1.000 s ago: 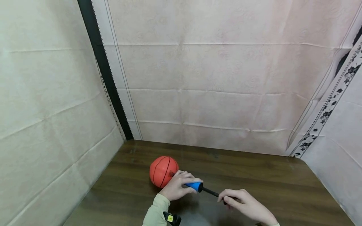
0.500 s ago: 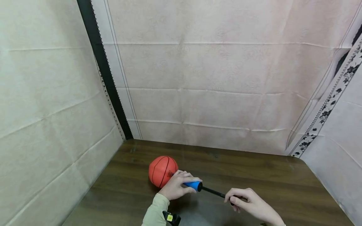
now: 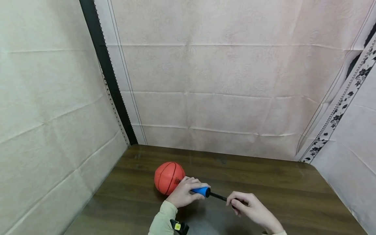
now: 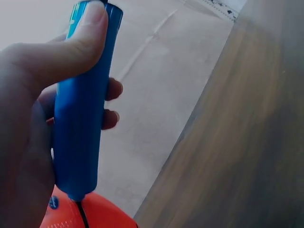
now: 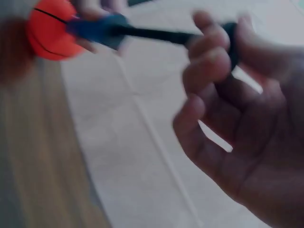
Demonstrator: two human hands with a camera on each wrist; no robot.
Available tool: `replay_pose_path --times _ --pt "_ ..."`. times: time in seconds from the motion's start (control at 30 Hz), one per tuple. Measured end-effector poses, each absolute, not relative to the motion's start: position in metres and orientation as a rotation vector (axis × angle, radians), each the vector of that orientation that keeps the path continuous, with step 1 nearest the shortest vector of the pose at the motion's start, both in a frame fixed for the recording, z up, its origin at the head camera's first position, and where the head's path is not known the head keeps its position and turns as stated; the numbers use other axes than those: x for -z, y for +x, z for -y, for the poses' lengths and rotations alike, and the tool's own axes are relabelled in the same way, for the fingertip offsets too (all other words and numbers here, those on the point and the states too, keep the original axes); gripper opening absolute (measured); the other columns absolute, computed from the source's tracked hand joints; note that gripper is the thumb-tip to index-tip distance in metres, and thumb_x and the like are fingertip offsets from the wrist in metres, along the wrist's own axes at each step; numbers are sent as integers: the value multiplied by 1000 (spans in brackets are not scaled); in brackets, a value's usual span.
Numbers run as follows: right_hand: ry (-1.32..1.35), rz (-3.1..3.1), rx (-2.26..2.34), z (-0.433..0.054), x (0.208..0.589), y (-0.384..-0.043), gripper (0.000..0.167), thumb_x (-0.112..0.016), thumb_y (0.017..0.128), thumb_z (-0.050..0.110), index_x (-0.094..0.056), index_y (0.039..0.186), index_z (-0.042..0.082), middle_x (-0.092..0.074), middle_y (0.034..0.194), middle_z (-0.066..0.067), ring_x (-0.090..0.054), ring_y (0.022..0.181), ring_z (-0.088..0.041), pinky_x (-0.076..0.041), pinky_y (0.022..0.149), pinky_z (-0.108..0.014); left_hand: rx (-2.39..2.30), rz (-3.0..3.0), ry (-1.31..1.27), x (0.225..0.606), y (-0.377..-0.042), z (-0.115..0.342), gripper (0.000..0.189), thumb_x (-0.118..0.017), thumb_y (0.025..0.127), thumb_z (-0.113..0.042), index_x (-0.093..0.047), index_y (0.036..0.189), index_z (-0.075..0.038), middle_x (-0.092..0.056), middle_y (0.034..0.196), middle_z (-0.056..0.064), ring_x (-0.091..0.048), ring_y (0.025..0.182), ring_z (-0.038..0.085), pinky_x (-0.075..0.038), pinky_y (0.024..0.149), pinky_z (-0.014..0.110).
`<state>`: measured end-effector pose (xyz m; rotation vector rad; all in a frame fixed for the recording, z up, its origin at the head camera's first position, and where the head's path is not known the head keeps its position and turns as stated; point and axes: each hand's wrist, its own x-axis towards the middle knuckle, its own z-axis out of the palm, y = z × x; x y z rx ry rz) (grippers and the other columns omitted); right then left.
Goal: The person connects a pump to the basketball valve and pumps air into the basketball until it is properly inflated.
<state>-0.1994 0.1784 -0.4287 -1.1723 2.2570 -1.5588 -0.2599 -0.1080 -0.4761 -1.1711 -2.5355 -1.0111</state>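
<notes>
My left hand [image 3: 182,193] wraps around the blue barrel of a small hand pump [image 4: 78,128], thumb laid along it near the upper end in the left wrist view. The barrel's narrow tip meets a small orange-red basketball [image 3: 168,178] on the tabletop. From the other end a black rod [image 5: 156,35] runs out to the right. At the rod's far end, my right hand [image 3: 249,208] pinches the dark handle [image 5: 232,45] between thumb and fingers, its lower fingers loosely curled. In the head view those fingers partly hide the handle.
A dark wood-grain table [image 3: 282,182] lies beneath. Pale cloth walls stand behind it [image 3: 229,114], at the left [image 3: 58,147] and at the right [image 3: 352,156]. A dark strip [image 3: 108,71] runs down the back left corner. A black wrist device [image 3: 180,226] sits on my left sleeve.
My right hand drew the handle out to the right, then pushed it back left, so less rod shows than half a second ago. My left hand and the basketball stay nearly still.
</notes>
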Motion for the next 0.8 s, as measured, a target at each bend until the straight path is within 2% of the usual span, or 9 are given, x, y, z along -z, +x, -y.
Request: replay_pose_path --times 0.13,0.33,0.43,0.63,0.8 --pt "-1038 -2332 1578 -158 439 -206 22 -40 105 13 -61 104 7 -53 69 -19 -52 55 -21 -49 52 -28 960 2530 -1194 477 -260 101 41 -71 87 -32 -62 127 -32 -67 100 -12 -55 93 3 -39 94 30" --pt "-1065 -2486 1530 -138 456 -209 20 -43 103 14 -60 100 5 -56 68 -14 -52 55 -3 -49 49 -28 885 2474 -1286 486 -260 94 39 -68 89 -34 -61 127 -30 -68 102 -9 -57 94 4 -40 91 28" --pt "-1069 -2476 1488 -137 459 -210 20 -45 103 18 -62 101 6 -57 69 -14 -50 58 2 -48 50 -26 889 2481 -1304 487 -261 95 39 -67 89 -35 -61 127 -32 -68 104 -10 -57 97 3 -39 94 30" --pt "-1066 -2419 1337 -143 455 -210 20 -47 103 27 -62 110 15 -57 75 -18 -48 62 5 -47 58 -22 956 2507 -1313 484 -261 103 42 -72 85 -32 -63 126 -33 -67 105 -10 -56 102 4 -37 97 31" --pt "-1089 -2390 1297 -155 448 -208 18 -48 102 26 -61 114 22 -58 77 -12 -49 63 2 -48 61 -22 955 2515 -1298 484 -262 108 43 -72 85 -31 -62 127 -34 -66 104 -10 -56 101 3 -36 97 31"
